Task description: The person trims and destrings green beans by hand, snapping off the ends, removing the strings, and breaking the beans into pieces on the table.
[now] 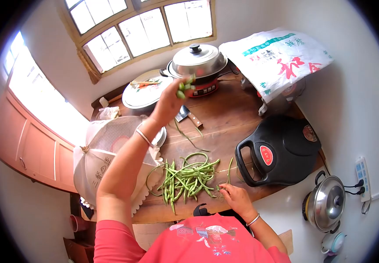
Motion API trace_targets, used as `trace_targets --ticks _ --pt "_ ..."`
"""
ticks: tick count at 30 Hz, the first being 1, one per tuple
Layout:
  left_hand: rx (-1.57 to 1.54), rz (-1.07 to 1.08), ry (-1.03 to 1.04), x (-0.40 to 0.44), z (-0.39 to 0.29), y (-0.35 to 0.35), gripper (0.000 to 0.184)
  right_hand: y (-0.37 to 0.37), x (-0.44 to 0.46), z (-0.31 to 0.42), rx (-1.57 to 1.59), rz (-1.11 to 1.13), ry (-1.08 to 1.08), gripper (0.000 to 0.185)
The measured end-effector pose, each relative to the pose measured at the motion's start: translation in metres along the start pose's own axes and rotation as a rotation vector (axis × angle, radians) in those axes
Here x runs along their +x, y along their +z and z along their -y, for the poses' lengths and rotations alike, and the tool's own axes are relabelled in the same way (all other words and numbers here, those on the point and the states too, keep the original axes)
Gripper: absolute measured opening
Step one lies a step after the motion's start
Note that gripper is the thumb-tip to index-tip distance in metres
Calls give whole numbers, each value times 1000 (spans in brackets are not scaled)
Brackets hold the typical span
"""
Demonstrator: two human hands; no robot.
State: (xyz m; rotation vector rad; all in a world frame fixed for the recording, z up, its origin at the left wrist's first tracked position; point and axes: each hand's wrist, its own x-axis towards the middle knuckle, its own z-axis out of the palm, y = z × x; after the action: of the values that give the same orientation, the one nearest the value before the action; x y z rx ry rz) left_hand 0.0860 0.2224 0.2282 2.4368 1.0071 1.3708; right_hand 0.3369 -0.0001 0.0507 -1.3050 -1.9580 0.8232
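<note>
My left hand [170, 100] is raised over the back of the wooden table, fingers closed around short pieces of green bean [183, 89] that look blurred. It is in front of the lidded pot [198, 60] and beside a round white tray [139, 97] with chopsticks on it. Below it lies a cleaver [194, 119] with a wooden handle. At the front right, my right hand [237, 200] has its fingertips pinched together by small green bits on the tabletop. To its left lies a pile of long green beans [185, 180]; one separate bean [230, 170] lies just above it.
A black electric griddle [281, 149] stands at right, behind it something covered by a printed white sack [281, 55]. A mesh food cover [106, 149] stands at left. Beyond the table's right edge are a lidded wok [327, 204] and a power strip [362, 175].
</note>
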Motion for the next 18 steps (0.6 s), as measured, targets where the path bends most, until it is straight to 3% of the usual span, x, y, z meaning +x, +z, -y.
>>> trace_targets --ticks 2,5,8,15,18 --pt "-52 83 -2 -25 27 24 27 -2 -1 0 17 3 23 23" --pt "164 313 -36 -43 32 39 38 -2 -1 2 12 -10 24 23" --pt "250 483 -74 -59 56 63 36 0 -3 2 14 -34 18 23" --pt "307 634 -126 -81 73 148 30 -2 -2 1 79 -45 59 22" --pt "326 718 -251 -91 72 175 55 -5 -1 2 120 -53 82 22"
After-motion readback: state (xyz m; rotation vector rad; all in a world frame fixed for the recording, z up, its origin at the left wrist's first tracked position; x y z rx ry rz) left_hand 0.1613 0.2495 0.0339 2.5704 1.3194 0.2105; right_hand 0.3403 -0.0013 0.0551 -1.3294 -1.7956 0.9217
